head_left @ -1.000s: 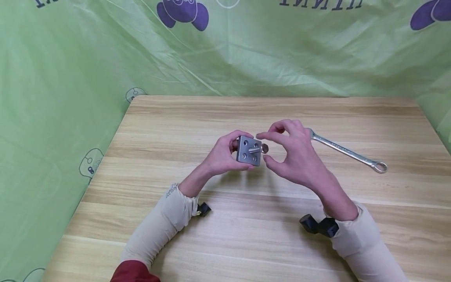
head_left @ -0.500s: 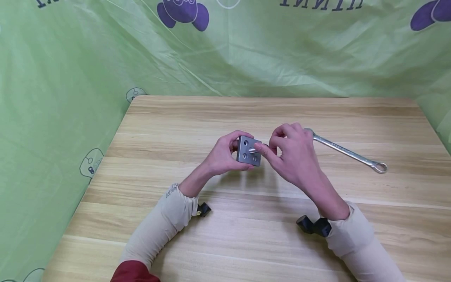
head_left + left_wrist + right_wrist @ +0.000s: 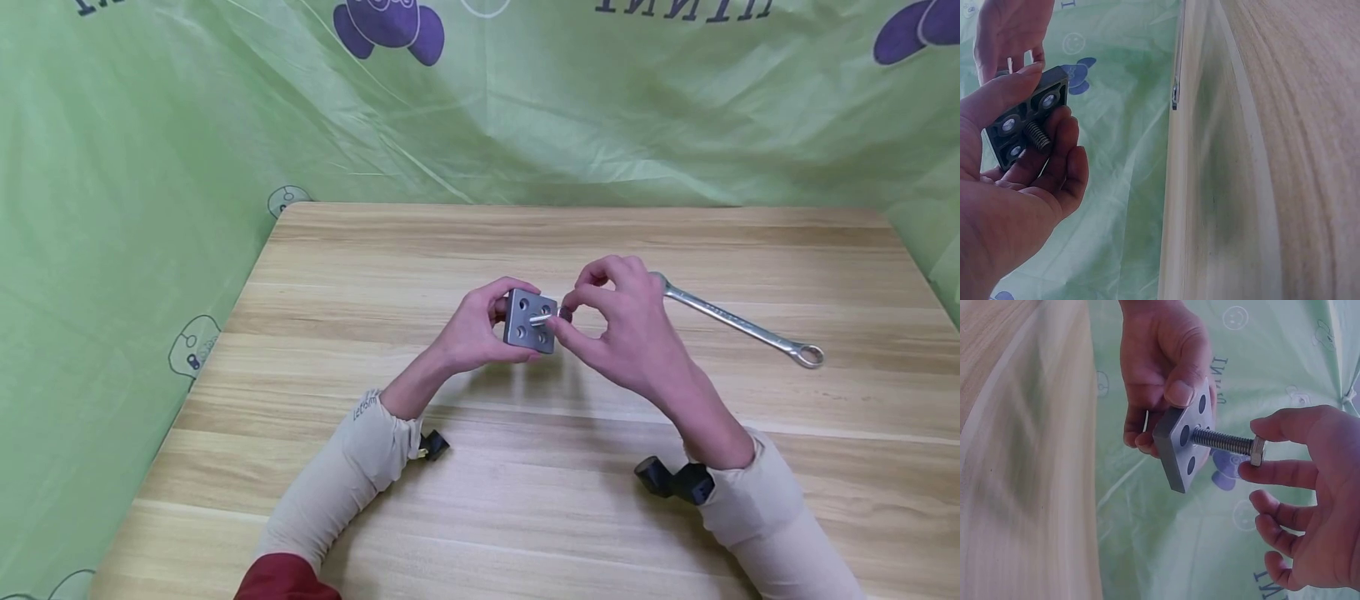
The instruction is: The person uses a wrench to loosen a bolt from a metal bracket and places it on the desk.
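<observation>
My left hand (image 3: pixel 474 332) grips a grey metal plate (image 3: pixel 517 321) by its edges, thumb on one side and fingers on the other. Several round holes pierce the plate. A hex bolt (image 3: pixel 1225 441) passes through its middle hole, and the threaded end (image 3: pixel 1037 136) sticks out of the other face in the left wrist view. Thumb and index finger of my right hand (image 3: pixel 633 333) pinch the bolt's hex head (image 3: pixel 1258 451), while the other fingers hang loosely curled below. A long stretch of thread shows between head and plate. Both hands hold this above the table.
A silver combination wrench (image 3: pixel 738 322) lies on the wooden table (image 3: pixel 525 517) to the right, its far end partly behind my right hand. Green printed sheeting (image 3: pixel 480 125) hangs behind and at the left of the table.
My right hand's spread thumb and index finger have closed onto the bolt head, and their position on it has shifted since half a second ago. The left hand and plate stay put.
</observation>
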Action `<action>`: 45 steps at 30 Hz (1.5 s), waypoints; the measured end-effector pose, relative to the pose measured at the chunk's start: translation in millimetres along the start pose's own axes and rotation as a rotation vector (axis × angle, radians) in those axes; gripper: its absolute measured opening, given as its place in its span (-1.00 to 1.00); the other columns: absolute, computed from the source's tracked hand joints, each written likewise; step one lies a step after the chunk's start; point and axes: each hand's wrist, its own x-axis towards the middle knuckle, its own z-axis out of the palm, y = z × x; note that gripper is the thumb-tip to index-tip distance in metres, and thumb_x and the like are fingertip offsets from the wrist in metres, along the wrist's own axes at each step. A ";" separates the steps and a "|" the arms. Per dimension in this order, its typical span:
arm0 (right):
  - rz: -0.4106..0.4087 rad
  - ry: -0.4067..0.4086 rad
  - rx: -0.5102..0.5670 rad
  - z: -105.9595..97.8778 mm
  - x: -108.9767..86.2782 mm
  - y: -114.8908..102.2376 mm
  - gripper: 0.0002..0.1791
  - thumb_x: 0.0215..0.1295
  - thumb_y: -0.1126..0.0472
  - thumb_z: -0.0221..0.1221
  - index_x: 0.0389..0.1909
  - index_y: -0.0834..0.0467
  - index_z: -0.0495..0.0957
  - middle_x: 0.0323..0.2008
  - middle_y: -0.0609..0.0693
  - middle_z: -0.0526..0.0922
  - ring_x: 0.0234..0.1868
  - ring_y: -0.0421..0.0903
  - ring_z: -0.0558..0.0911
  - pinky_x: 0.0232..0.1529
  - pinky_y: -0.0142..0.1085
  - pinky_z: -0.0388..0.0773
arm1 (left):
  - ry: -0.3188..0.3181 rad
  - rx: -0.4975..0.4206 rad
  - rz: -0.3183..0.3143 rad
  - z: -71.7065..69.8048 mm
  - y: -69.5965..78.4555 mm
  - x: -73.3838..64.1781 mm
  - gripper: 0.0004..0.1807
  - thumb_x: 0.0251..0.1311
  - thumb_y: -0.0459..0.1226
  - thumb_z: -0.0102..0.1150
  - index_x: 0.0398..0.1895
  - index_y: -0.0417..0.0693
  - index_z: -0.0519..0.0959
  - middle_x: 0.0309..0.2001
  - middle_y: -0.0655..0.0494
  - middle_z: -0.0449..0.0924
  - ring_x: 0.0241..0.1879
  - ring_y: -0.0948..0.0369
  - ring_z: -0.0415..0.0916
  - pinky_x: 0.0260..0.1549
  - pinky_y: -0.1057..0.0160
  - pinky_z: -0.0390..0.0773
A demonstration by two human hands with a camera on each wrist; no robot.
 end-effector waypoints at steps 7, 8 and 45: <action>-0.041 0.000 0.039 -2.3 0.4 0.0 -0.86 -0.06 0.19 0.40 -0.44 0.12 0.71 -0.26 0.06 0.52 -0.11 0.06 0.38 -0.18 -0.10 0.10 | 0.002 -0.006 -0.001 -0.6 -1.4 0.1 -0.25 -0.31 -0.52 0.50 0.10 -0.22 0.43 -0.15 -0.23 0.67 -0.31 0.31 0.62 -0.10 0.34 0.56; -0.050 0.002 0.043 -2.4 0.4 0.1 -0.85 -0.07 0.21 0.40 -0.43 0.13 0.71 -0.26 0.07 0.52 -0.11 0.06 0.38 -0.18 -0.11 0.09 | 0.003 -0.009 -0.001 -0.6 -1.7 0.1 -0.25 -0.31 -0.52 0.50 0.10 -0.22 0.43 -0.16 -0.24 0.67 -0.31 0.31 0.62 -0.10 0.35 0.56; -0.010 0.041 -0.066 6.0 -0.5 0.4 -0.63 0.05 0.01 0.39 -0.68 0.14 0.51 -0.42 0.05 0.49 -0.30 0.04 0.44 -0.25 -0.17 0.23 | 0.003 0.025 -0.002 -0.5 -0.1 -0.4 -0.27 -0.28 -0.50 0.50 0.10 -0.21 0.44 -0.16 -0.22 0.67 -0.31 0.31 0.61 -0.23 0.36 0.57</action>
